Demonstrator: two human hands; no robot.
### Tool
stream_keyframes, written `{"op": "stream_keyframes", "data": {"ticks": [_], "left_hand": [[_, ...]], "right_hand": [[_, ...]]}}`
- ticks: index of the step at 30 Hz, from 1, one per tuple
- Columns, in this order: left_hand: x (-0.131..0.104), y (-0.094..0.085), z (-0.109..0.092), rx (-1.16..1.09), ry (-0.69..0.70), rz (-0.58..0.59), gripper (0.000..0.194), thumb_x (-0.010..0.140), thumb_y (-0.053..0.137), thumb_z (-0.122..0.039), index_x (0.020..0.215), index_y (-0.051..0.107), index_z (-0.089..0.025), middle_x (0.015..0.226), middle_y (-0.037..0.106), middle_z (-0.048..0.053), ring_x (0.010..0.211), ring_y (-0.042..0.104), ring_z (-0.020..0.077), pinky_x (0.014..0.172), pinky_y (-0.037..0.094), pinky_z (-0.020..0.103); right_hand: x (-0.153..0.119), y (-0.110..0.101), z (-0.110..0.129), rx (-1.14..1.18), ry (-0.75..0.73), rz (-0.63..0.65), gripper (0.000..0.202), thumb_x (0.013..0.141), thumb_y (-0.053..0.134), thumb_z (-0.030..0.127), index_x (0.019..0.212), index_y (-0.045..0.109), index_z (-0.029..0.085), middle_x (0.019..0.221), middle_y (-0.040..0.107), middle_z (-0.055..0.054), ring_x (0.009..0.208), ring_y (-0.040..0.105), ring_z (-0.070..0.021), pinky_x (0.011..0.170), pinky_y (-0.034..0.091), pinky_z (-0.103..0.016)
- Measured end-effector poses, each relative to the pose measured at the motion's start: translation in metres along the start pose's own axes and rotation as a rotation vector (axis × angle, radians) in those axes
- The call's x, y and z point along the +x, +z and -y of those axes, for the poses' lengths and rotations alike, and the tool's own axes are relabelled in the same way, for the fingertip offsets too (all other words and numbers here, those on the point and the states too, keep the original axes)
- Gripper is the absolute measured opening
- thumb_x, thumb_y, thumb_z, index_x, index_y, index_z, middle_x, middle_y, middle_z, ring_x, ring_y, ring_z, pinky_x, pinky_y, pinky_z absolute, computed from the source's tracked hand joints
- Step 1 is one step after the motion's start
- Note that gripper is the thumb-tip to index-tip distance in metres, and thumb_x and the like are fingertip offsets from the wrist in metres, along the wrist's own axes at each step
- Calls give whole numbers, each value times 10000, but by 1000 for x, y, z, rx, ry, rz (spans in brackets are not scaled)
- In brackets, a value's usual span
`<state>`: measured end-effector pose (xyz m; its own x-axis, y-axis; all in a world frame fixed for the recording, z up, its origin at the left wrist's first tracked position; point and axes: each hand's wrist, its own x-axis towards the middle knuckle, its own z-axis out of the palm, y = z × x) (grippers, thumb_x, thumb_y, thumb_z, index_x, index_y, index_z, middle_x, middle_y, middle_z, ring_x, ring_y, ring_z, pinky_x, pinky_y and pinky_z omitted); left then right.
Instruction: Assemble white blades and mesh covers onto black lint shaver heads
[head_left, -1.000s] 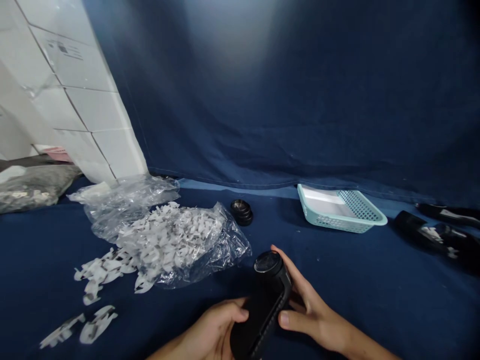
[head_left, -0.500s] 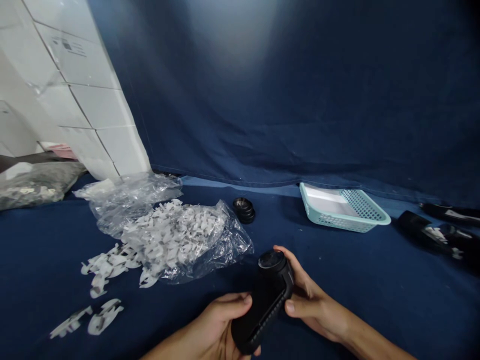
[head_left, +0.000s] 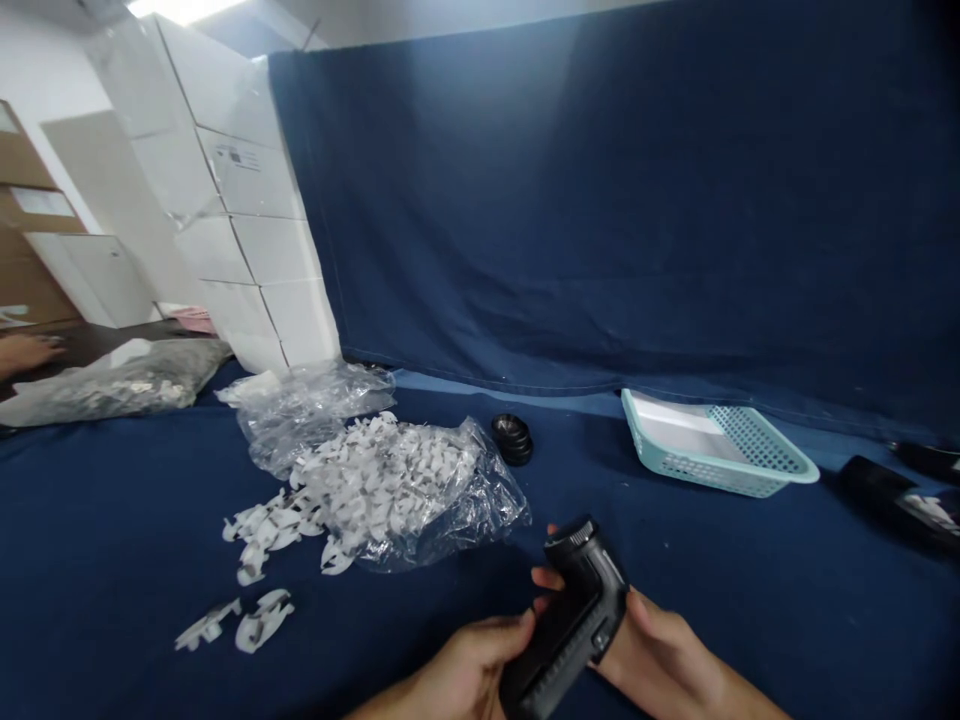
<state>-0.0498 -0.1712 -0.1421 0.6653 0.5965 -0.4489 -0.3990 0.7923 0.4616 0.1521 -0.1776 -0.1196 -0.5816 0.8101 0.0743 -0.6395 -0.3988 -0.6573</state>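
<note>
A black angled handheld device (head_left: 562, 615) with a round ribbed-edged head is held tilted between my hands, low in the middle of the view. My left hand (head_left: 480, 655) is closed around its lower body, thumb along the side. At the head end my right hand (head_left: 660, 640) grips it, with the thumb on the near side and some fingertips showing behind it. Just beyond lie a stack of small black round caps (head_left: 512, 438) and a clear plastic bag (head_left: 487, 500) with many white plastic parts (head_left: 390, 470) spilling out.
Two loose white parts (head_left: 262, 620) lie at the front left. A turquoise basket (head_left: 720, 470) with white sheets stands back right, near black pieces (head_left: 892, 500). White boxes (head_left: 270, 240) and a blue curtain (head_left: 562, 220) stand behind. Another person's hand (head_left: 28, 353) shows far left.
The device has been turned in my hands, so its head now shows its ribbed edge and side. My view has tilted up and shifted left; another person's hand has come into sight.
</note>
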Motion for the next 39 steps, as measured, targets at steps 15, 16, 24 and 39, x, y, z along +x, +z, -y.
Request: {"op": "stream_keyframes", "data": {"ticks": [15,16,24,39], "left_hand": [[-31,25,-17,876,554,-75,628,850,629,-491,1365,489,-160,892,693,99,845,668,226,752,533,303],[-32,25,-18,923,553,-75,647,861,615,-478,1396,450,-153,892,697,107,819,670,228,733,533,311],[-17,11,-19,839,417,-56,791,772,742,-425,1424,380,-160,853,671,102,626,650,169,454,465,187],[-23,32,-28,454,286,-213,620,864,635,-424,1363,381,-156,1280,547,188,456,642,99,418,542,232]], "right_hand": [[3,-8,1,-64,-105,-166,287,862,612,403,1119,674,292,1176,706,-44,1150,596,-265,1035,383,-441],[3,-8,0,-61,-97,-170,267,861,614,399,1091,684,284,1162,711,-45,1139,602,-263,1032,385,-437],[7,-3,2,6,-84,-191,230,873,567,369,1004,709,244,1037,747,-53,1013,656,-255,1005,405,-432],[0,-7,-4,-894,-373,-592,458,917,573,418,1333,380,409,1446,382,-25,1276,458,-262,1107,328,-490]]}}
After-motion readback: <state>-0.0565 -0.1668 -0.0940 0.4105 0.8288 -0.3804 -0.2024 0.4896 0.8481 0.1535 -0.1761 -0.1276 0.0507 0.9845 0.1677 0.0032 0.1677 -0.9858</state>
